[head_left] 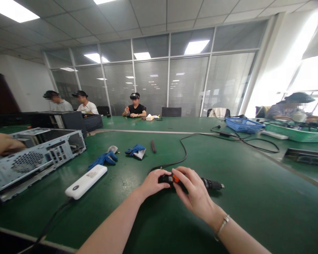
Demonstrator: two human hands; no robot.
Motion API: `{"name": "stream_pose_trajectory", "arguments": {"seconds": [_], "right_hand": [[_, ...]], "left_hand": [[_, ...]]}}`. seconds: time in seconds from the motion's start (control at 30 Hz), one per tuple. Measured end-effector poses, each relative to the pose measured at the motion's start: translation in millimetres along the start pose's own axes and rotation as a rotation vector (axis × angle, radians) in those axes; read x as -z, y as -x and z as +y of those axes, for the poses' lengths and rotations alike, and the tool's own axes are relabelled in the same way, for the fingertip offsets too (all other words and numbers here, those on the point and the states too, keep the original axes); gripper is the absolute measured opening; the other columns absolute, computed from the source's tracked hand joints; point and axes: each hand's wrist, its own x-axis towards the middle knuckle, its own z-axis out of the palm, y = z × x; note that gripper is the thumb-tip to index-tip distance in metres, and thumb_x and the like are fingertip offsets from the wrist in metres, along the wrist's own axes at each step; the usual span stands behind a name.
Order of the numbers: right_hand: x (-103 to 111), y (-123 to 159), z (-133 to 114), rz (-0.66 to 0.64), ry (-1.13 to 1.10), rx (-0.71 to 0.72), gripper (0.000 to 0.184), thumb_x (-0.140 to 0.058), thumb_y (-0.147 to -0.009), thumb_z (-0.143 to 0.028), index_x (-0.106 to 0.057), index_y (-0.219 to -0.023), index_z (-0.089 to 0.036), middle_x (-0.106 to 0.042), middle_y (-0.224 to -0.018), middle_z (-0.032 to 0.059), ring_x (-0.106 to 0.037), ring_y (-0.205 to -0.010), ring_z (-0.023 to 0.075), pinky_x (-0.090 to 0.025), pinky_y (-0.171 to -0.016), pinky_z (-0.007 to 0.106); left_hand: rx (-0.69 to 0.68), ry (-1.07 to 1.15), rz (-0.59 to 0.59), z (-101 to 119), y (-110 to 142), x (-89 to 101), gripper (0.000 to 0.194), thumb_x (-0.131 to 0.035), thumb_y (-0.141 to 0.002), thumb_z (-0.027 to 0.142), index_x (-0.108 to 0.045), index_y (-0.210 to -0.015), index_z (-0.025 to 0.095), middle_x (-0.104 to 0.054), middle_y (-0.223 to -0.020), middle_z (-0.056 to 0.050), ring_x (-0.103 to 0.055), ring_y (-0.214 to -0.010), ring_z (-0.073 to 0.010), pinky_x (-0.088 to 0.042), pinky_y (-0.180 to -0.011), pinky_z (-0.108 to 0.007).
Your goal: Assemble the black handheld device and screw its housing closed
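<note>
A long black device (211, 183) with an orange part and a short metal tip at its right end lies low over the green table in front of me. I cannot make out its exact kind. My left hand (155, 181) grips its left end, fingers curled over the black body. Over its middle sits my right hand (190, 188), with thumb and fingers closed around the orange part (176, 178). My palms and fingers hide much of the body. Just behind my left hand, a black cable (186, 151) runs up across the table.
Left of my hands lie a white power bank (86, 181) and blue gloves (103, 159). An open metal computer case (39, 155) stands farther left, with another person's hand (5, 144) on it. Baskets, blue (243, 125) and green (294, 133), sit at the far right. Several people sit around.
</note>
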Motion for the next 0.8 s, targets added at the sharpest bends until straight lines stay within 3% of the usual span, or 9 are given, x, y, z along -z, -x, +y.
{"name": "stream_pose_trajectory", "arguments": {"seconds": [0.17,0.33,0.43,0.57,0.7,0.8], "right_hand": [[-4.3,5.8,7.0,0.120,-0.017,-0.032,0.050,-0.052,-0.092,-0.015,-0.041,-0.139,-0.030,-0.058,-0.107,0.0097,-0.062,-0.091,0.0211,-0.056,-0.074,0.034],[-6.7,6.9,6.7,0.082,-0.070,-0.032,0.060,-0.042,-0.094,-0.009,-0.025,-0.149,-0.028,-0.055,-0.126,0.0135,-0.057,-0.113,0.0235,-0.054,-0.090,0.040],[-9.5,7.9,5.9,0.095,-0.078,-0.043,0.059,-0.046,-0.093,-0.012,-0.029,-0.147,-0.029,-0.052,-0.126,0.0141,-0.059,-0.108,0.0238,-0.056,-0.087,0.040],[-10.7,8.3,5.5,0.150,-0.073,-0.018,0.056,-0.048,-0.092,-0.010,-0.039,-0.141,-0.035,-0.052,-0.110,0.0098,-0.060,-0.094,0.0201,-0.057,-0.075,0.035],[-6.6,5.3,1.5,0.096,-0.148,-0.020,0.062,-0.043,-0.092,-0.005,-0.027,-0.147,-0.029,-0.051,-0.118,0.0133,-0.057,-0.106,0.0219,-0.055,-0.084,0.038],[-6.2,5.2,0.8,0.097,-0.138,-0.009,0.060,-0.049,-0.091,-0.009,-0.032,-0.145,-0.029,-0.051,-0.119,0.0134,-0.057,-0.107,0.0234,-0.055,-0.086,0.040]], "left_hand": [[0.002,0.007,0.000,-0.6,0.0,0.1,0.041,-0.079,-0.071,0.024,-0.068,-0.111,0.022,-0.069,-0.111,-0.004,-0.062,-0.103,-0.0237,-0.044,-0.095,-0.033],[0.016,0.022,-0.007,-1.8,0.4,-0.4,0.045,-0.079,-0.069,0.022,-0.067,-0.112,0.023,-0.068,-0.112,-0.003,-0.061,-0.104,-0.0235,-0.044,-0.096,-0.033],[0.019,0.026,-0.005,-0.8,0.6,0.2,0.043,-0.079,-0.070,0.023,-0.067,-0.112,0.023,-0.069,-0.111,-0.004,-0.062,-0.103,-0.0237,-0.044,-0.097,-0.034],[0.016,0.020,0.005,0.4,0.6,0.6,0.042,-0.079,-0.070,0.024,-0.068,-0.110,0.022,-0.069,-0.110,-0.004,-0.062,-0.102,-0.0238,-0.044,-0.096,-0.035],[0.016,0.012,0.006,-1.1,0.7,-0.5,0.043,-0.079,-0.069,0.022,-0.068,-0.110,0.022,-0.069,-0.109,-0.003,-0.063,-0.099,-0.0229,-0.045,-0.094,-0.033],[0.002,0.021,0.013,-2.5,0.9,-1.3,0.041,-0.078,-0.071,0.023,-0.067,-0.111,0.022,-0.069,-0.110,-0.003,-0.062,-0.100,-0.0227,-0.044,-0.094,-0.033]]}}
